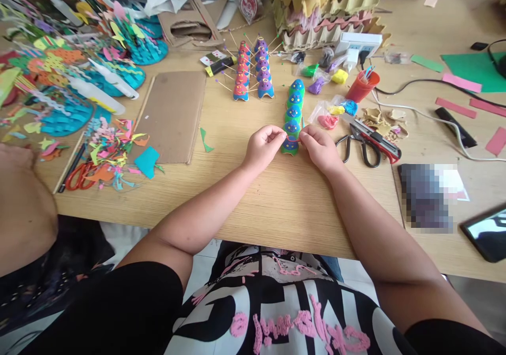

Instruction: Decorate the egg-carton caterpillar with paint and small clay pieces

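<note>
A row of blue and green egg-carton cups [294,113] with small faces stands on the table in front of me, running away from me. My left hand [264,145] pinches at the left side of its nearest cup, and my right hand [318,145] pinches at the right side. Between my fingertips a thin red strand [292,140] spans the front of that cup; its ends are hidden in my fingers. Farther left stand two finished-looking rows, a red one [242,73] and a purple one [264,70], with thin sticks poking out.
Right of my hand lie black-handled scissors [359,144], a red utility knife [377,140] and bagged clay [329,121]. An orange cup [361,86] and power strip [359,44] stand behind. Cardboard [172,115], paper scraps [113,154] and another person's arm [23,202] are left.
</note>
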Demonstrator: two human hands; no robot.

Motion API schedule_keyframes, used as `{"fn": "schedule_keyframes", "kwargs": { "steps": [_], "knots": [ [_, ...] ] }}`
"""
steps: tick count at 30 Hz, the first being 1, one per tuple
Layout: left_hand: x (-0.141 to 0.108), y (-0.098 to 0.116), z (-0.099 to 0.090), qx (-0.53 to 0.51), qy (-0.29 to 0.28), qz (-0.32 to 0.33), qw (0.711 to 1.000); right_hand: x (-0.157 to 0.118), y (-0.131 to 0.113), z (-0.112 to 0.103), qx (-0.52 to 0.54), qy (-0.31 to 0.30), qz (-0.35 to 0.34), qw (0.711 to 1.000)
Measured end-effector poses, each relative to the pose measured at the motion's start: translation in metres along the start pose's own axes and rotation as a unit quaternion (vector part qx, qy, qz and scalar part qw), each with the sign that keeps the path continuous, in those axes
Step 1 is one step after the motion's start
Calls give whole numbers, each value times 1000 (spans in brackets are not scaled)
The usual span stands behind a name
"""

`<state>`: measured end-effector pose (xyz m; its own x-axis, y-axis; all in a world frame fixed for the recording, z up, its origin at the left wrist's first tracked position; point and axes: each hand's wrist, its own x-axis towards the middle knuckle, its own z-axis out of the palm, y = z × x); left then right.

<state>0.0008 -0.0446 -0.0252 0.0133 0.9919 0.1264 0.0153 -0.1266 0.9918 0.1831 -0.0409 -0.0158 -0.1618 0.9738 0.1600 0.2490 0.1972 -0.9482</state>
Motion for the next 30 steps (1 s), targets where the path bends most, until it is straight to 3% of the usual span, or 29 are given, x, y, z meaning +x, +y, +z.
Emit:
{"fn": "schedule_keyframes", "kwargs": {
  "steps": [9,30],
  "knots": [
    [0,-1,0,-3,-6,-8,1000,-1,-1,-6,82,-33,40,995],
    [-1,-1,1,25,-16,-5,1000,3,8,-2,49,-26,20,998]
  ]
}}
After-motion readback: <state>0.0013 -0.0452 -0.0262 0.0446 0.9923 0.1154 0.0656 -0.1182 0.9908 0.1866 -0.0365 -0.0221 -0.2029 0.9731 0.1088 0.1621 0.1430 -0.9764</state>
